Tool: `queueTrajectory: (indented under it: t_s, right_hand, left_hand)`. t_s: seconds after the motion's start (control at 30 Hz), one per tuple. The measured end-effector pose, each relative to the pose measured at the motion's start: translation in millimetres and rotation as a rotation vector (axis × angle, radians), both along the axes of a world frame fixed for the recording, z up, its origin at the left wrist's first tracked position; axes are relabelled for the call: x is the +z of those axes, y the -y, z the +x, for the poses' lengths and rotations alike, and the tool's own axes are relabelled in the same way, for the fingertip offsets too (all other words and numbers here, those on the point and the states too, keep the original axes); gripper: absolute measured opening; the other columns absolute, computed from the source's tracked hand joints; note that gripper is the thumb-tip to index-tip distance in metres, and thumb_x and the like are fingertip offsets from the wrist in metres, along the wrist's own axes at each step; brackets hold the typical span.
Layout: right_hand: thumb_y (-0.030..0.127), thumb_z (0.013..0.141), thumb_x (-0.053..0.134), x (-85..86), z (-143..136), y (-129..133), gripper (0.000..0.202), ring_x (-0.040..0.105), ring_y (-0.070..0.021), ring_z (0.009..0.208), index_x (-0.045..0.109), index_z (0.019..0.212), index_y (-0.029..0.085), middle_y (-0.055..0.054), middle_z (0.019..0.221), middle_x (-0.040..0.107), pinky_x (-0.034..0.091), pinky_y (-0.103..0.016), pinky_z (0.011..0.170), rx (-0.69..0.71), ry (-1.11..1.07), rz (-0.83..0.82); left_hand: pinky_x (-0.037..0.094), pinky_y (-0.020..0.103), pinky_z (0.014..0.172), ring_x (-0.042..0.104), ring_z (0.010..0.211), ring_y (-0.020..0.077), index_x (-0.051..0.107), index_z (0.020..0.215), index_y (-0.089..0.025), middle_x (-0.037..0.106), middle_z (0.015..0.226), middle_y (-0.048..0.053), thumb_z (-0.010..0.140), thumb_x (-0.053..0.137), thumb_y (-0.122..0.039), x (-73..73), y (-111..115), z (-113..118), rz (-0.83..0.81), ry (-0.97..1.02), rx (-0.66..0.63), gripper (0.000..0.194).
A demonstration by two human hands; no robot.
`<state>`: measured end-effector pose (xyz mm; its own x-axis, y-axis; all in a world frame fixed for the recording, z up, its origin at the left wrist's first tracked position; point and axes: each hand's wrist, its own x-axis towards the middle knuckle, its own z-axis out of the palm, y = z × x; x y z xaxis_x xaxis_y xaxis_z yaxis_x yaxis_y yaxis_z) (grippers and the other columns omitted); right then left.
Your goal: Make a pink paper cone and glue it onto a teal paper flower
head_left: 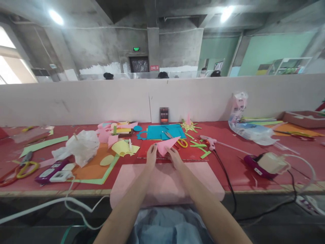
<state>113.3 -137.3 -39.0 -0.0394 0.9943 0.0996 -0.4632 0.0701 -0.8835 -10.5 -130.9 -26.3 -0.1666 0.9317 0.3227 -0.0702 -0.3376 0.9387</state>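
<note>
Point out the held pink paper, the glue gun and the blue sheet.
Pink paper (168, 143), head view: middle of its visible face.
Glue gun (210, 140), head view: its body.
Blue sheet (155, 131), head view: bare left part.

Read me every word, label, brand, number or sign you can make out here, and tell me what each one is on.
"卫生间请上三楼", as best I can tell: red wall sign, small and slightly blurred.
Green lit sign above the doorway: characters too small to read.
Clear plastic bag: printing too blurred to read.
Small dark panel against the white partition: pixelated, unreadable.
Pink paper in the hands: no lettering visible.
</note>
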Motion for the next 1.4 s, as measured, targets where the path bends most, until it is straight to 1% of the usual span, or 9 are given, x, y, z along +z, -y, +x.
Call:
queueTrajectory:
  t_s: [0.23,0.4,0.53,0.7,0.77,0.93,1.1,1.27,1.4]
  right_hand:
    - [0.037,0.065,0.069,1.3,-1.1,-0.2,0.039,0.063,-0.0214,0.084,0.062,0.099,0.019,-0.005,0.090,0.068,0.051,-0.031,0.068,0.026,0.015,-0.003]
    - [0.035,0.065,0.069,0.3,-1.6,0.5,0.036,0.062,-0.0221,0.086,0.063,0.097,0.019,-0.004,0.090,0.068,0.051,-0.032,0.069,0.035,0.009,0.019]
    - [0.036,0.064,0.069,0.5,-1.8,0.9,0.038,0.063,-0.0220,0.085,0.062,0.098,0.019,-0.005,0.090,0.068,0.051,-0.033,0.070,0.023,0.024,0.005]
    - [0.038,0.066,0.068,0.3,-1.0,1.6,0.038,0.063,-0.0206,0.085,0.062,0.098,0.019,-0.005,0.092,0.068,0.051,-0.031,0.070,0.014,0.020,0.015]
    - [0.039,0.067,0.067,-0.3,-0.3,0.9,0.040,0.063,-0.0204,0.085,0.061,0.100,0.019,-0.005,0.092,0.068,0.051,-0.030,0.070,0.007,0.007,0.016]
    - [0.041,0.066,0.067,0.0,0.6,-1.3,0.044,0.063,-0.0204,0.083,0.059,0.103,0.019,-0.006,0.093,0.068,0.051,-0.030,0.067,0.002,-0.003,-0.018]
    - [0.039,0.065,0.068,0.8,0.0,-0.2,0.042,0.064,-0.0202,0.082,0.060,0.100,0.019,-0.005,0.089,0.069,0.051,-0.030,0.068,0.015,0.000,-0.017]
    - [0.039,0.065,0.069,0.6,-0.7,1.3,0.039,0.064,-0.0204,0.079,0.062,0.098,0.020,-0.004,0.086,0.069,0.051,-0.031,0.069,0.024,-0.018,0.000]
    - [0.040,0.067,0.067,1.3,-0.3,1.8,0.038,0.064,-0.0205,0.080,0.061,0.098,0.019,-0.005,0.087,0.069,0.051,-0.030,0.068,0.014,-0.012,0.001]
  left_hand:
    - [0.031,0.021,0.052,0.038,0.055,0.0094,0.042,0.059,-0.017,0.038,0.056,-0.004,0.076,0.048,-0.048,1.2,1.0,-2.5,0.024,-0.096,0.046,0.036]
    - [0.030,0.021,0.051,0.036,0.054,0.0093,0.040,0.058,-0.018,0.037,0.055,-0.004,0.078,0.047,-0.045,0.4,0.6,-4.4,0.030,-0.147,0.062,0.035]
    - [0.030,0.021,0.051,0.037,0.054,0.0094,0.039,0.058,-0.018,0.038,0.055,-0.004,0.078,0.047,-0.045,2.1,2.7,-3.7,0.028,-0.135,0.064,0.034]
    - [0.037,0.023,0.057,0.045,0.060,0.0114,0.049,0.068,-0.016,0.050,0.064,-0.001,0.077,0.043,-0.051,3.4,4.7,-0.3,-0.022,-0.022,0.029,0.037]
    - [0.037,0.023,0.058,0.046,0.060,0.0118,0.051,0.069,-0.016,0.051,0.065,0.000,0.077,0.044,-0.052,4.2,5.3,1.7,-0.021,-0.010,0.002,0.038]
    - [0.034,0.022,0.054,0.042,0.057,0.0105,0.045,0.062,-0.017,0.044,0.059,-0.003,0.079,0.046,-0.046,5.7,5.8,2.8,0.058,-0.145,-0.013,0.033]
    - [0.031,0.022,0.051,0.040,0.053,0.0103,0.041,0.060,-0.018,0.040,0.055,-0.004,0.081,0.044,-0.045,5.5,5.9,-0.7,0.055,-0.244,0.031,0.034]
    - [0.031,0.021,0.048,0.040,0.048,0.0094,0.039,0.057,-0.019,0.040,0.050,-0.005,0.078,0.046,-0.051,5.4,7.7,-0.5,0.046,-0.196,0.020,0.039]
    - [0.037,0.023,0.049,0.046,0.049,0.0108,0.047,0.062,-0.017,0.050,0.053,-0.002,0.076,0.043,-0.059,0.3,3.7,-0.3,-0.036,-0.018,-0.017,0.044]
